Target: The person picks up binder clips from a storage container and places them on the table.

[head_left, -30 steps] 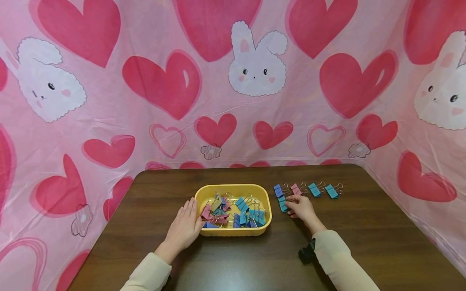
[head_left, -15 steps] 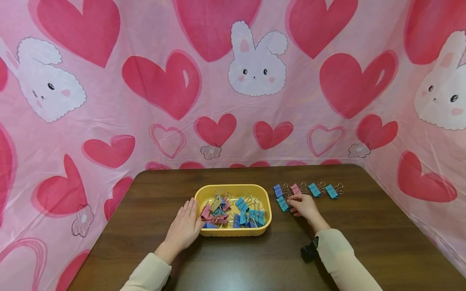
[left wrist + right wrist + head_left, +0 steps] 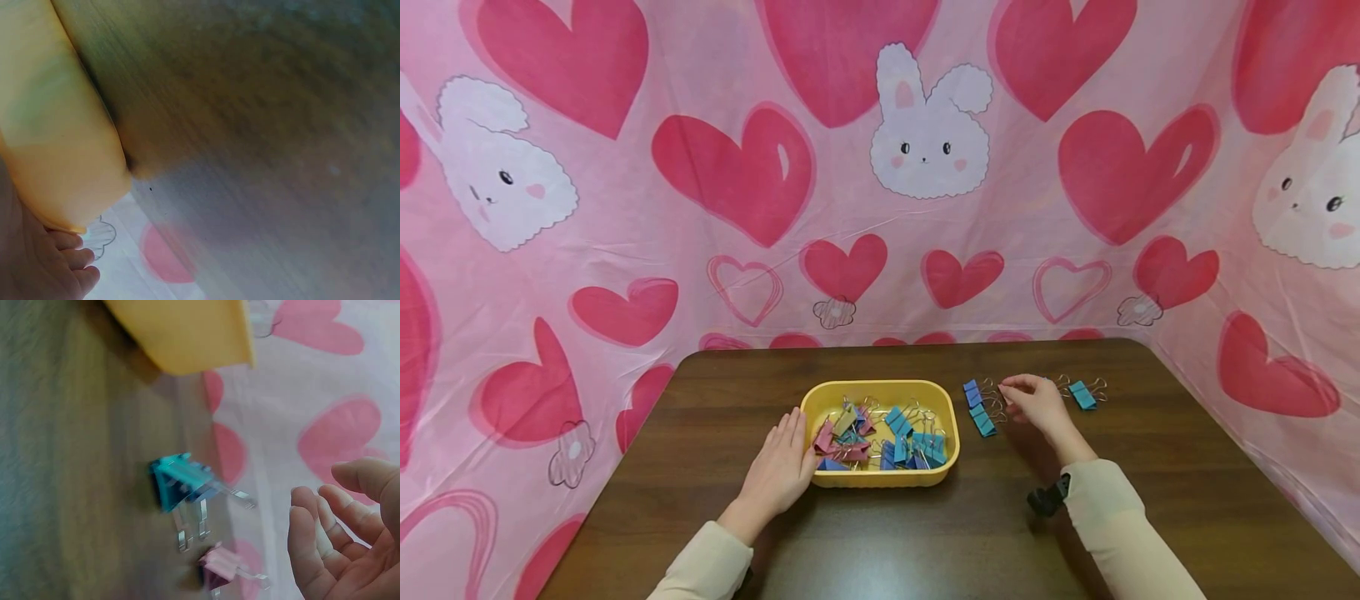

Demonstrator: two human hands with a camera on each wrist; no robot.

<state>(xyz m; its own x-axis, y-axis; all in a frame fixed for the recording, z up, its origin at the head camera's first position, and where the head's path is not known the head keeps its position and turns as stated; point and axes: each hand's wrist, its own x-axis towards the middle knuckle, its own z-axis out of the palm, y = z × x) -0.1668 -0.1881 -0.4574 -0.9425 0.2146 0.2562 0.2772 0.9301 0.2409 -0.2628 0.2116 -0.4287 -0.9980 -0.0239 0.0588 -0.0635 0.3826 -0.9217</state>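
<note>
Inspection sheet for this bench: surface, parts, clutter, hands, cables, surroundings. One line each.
Surface: dark wood-grain table.
Job's things: yellow tray holding mixed-colour binder clips; to its right, loose clips including a blue clip, a near teal clip, a pink clip and a far-right teal clip.
Clutter: nothing seen.
Grippers: left hand rests against the tray's left side; right hand, fingers loosely bent, holds nothing.
Cables: nothing seen.
Surroundings: pink backdrop printed with hearts and rabbits.
</note>
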